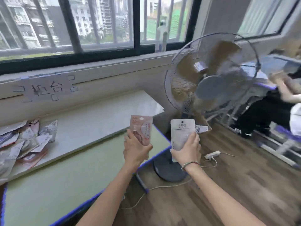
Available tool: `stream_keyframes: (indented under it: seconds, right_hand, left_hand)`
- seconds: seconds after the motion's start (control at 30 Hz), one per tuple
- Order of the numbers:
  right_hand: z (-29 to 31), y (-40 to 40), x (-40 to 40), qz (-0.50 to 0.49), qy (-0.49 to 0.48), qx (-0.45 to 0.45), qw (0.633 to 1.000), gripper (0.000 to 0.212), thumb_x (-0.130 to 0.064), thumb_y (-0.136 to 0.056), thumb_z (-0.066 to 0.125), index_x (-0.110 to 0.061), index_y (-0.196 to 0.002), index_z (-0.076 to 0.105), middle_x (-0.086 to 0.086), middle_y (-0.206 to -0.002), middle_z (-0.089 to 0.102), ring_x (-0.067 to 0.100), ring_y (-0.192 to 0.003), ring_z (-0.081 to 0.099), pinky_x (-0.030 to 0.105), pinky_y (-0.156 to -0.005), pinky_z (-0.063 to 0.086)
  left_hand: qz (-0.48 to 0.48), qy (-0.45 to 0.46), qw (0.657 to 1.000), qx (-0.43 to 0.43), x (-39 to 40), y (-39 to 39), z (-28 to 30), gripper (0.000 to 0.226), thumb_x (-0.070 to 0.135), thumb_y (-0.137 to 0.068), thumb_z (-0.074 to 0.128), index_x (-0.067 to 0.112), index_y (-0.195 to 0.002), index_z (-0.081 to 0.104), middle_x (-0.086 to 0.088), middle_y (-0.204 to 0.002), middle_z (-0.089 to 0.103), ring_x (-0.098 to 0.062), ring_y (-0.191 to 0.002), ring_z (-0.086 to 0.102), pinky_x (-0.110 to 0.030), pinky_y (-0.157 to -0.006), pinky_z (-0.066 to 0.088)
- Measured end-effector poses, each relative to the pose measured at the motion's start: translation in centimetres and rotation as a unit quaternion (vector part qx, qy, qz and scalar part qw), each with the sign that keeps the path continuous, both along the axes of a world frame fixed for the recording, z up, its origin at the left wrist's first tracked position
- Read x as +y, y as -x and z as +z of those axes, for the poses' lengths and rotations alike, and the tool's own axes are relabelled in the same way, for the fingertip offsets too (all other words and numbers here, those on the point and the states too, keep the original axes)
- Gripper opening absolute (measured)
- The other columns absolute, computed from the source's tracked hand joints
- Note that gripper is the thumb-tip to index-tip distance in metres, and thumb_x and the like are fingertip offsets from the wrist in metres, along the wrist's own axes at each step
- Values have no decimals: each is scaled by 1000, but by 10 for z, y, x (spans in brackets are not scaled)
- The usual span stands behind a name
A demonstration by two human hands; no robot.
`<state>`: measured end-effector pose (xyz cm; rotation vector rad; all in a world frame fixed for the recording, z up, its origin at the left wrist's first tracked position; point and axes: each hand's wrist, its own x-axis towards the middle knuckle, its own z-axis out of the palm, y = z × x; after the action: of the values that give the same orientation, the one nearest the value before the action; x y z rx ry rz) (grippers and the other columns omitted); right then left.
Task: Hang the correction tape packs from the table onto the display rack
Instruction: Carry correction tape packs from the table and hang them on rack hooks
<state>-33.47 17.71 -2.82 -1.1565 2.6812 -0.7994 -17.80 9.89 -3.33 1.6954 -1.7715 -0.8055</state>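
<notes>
The left hand is closed around the bottom of a pink card pack with a round tape shape on it. The thumb sits on the front of the pack at its left side, the other fingers wrap around behind it, and most of the pack sticks up above the hand. The right hand is closed around the bottom of a white card pack with dark print near its top. Its fingers curl over the front lower part, and the top of the pack stands up above them. A bit of another card shows just behind this pack on the right, but it is too blurry to tell what it is. A thin beaded bracelet sits on the right wrist. Both packs are held up in the air, side by side but not touching, over the edge of the pale green table with a blue rim. Far to the left, a loose pile of more flat packs lies on a white board on that table. Behind the hands stands a grey floor fan with brown blades on the wooden floor.
</notes>
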Motion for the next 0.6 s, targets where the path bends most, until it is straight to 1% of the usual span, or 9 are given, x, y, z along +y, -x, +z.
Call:
stream_keyframes:
  seconds: [0.07, 0.17, 0.27, 0.37, 0.47, 0.5, 0.6]
  right_hand:
    - [7, 23, 46, -48, 2, 3, 999, 112, -41, -65, 78, -7, -147, 10, 11, -150, 16, 35, -123, 38, 40, -95, 39]
    - [22, 60, 114, -126, 25, 5, 992, 114, -38, -62, 81, -6, -146, 12, 10, -147, 20, 33, -123, 39, 41, -93, 44]
    - [35, 98, 182, -198, 47, 11, 979, 115, -38, -62, 82, -5, -147, 10, 11, -147, 20, 32, -124, 37, 41, -95, 43]
    - [43, 134, 253, -271, 80, 12, 959, 116, -35, -62, 83, -4, -147, 11, 13, -147, 20, 33, -126, 36, 40, -96, 42]
    - [49, 167, 327, -334, 87, 17, 938, 116, -34, -63, 83, -4, -147, 10, 14, -147, 20, 34, -126, 36, 39, -97, 40]
    - [50, 181, 367, -366, 85, 24, 926, 117, -35, -63, 83, -4, -148, 9, 14, -147, 21, 34, -125, 36, 40, -97, 41]
    - [53, 216, 458, -432, 86, 30, 897, 118, -36, -65, 81, -4, -149, 4, 13, -148, 19, 35, -124, 35, 41, -97, 40]
  left_hand:
    - [-51, 12, 999, 12, 30, 28, 8, 90, 39, -66, 76, 4, -137, 32, -13, -124, 44, -32, -117, 49, -44, -93, 46]
    - [-138, 37, 989, 31, 76, 75, 23, 89, 38, -71, 75, 5, -139, 28, -13, -124, 44, -32, -116, 47, -42, -92, 45]
    - [-200, 62, 977, 45, 125, 126, 37, 75, 39, -74, 71, 5, -130, 33, -14, -116, 47, -34, -111, 49, -42, -84, 46]
    - [-271, 69, 959, 49, 179, 179, 46, 76, 50, -71, 65, 5, -124, 35, -13, -112, 48, -32, -109, 49, -47, -83, 48]
    - [-325, 75, 942, 45, 235, 233, 49, 76, 45, -77, 67, 4, -131, 32, -13, -118, 46, -33, -112, 48, -47, -86, 48]
    - [-352, 79, 931, 52, 268, 259, 52, 75, 43, -79, 66, 2, -132, 32, -14, -118, 46, -33, -112, 48, -47, -86, 48]
    - [-415, 72, 904, 75, 348, 322, 55, 71, 40, -78, 67, 3, -129, 33, -13, -114, 46, -33, -108, 50, -48, -84, 49]
